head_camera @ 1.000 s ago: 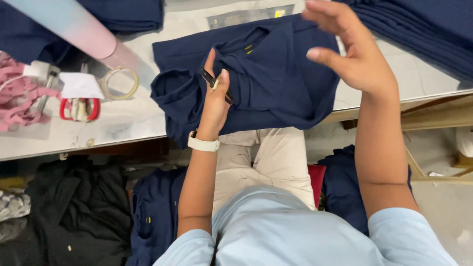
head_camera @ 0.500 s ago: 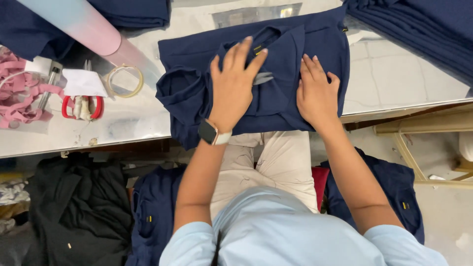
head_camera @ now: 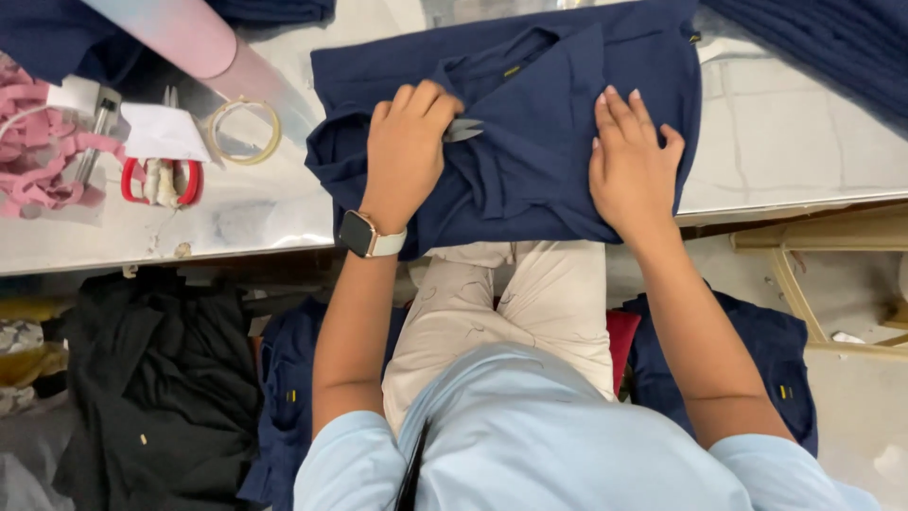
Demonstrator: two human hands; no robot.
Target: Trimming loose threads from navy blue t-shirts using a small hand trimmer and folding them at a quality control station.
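**Both hands on navy shirt at table edge**

Navy shirt (head_camera: pixel 530 114) lies crumpled on the shiny metal table (head_camera: pixel 785 142), its lower hem hanging over the near edge above the person's lap. Left hand (head_camera: pixel 407 151) sits on the shirt's left half, fingers curled shut around small grey thread snips (head_camera: pixel 463 131); blade tips poke out past the knuckles toward the shirt's middle. Smartwatch (head_camera: pixel 364 235) on that wrist. Right hand (head_camera: pixel 629 166) rests flat on the shirt's right half, fingers spread narrow, holding nothing.

Left of the shirt: ring of tape (head_camera: pixel 244 131), red-handled scissors (head_camera: pixel 156 180), pink strips (head_camera: pixel 38 161). No containers in view. Below the table, left of the shirt: black garments (head_camera: pixel 161 378).
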